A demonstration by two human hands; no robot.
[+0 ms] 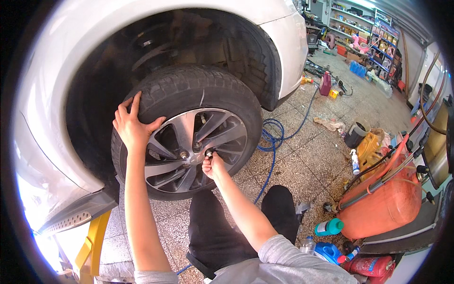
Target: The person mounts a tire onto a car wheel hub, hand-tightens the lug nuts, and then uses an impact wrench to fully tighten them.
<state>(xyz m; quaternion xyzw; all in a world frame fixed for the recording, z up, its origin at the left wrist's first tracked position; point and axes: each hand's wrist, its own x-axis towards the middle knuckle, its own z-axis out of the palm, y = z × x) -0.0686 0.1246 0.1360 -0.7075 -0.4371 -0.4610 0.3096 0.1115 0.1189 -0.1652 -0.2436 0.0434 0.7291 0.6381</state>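
Left fingers (135,105) spread on tyre (215,85); right fingers (207,167) pinch probable lug nut (209,154); blue hose (274,149), orange tank (385,206) to right.

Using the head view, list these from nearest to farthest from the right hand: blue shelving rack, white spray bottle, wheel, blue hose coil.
1. Wheel: the right hand is at its middle.
2. Blue hose coil: on the floor, right of the wheel.
3. White spray bottle: farther right.
4. Blue shelving rack: far background, upper right.

Hose (274,148) right of, perhaps behind, wheel (195,157)
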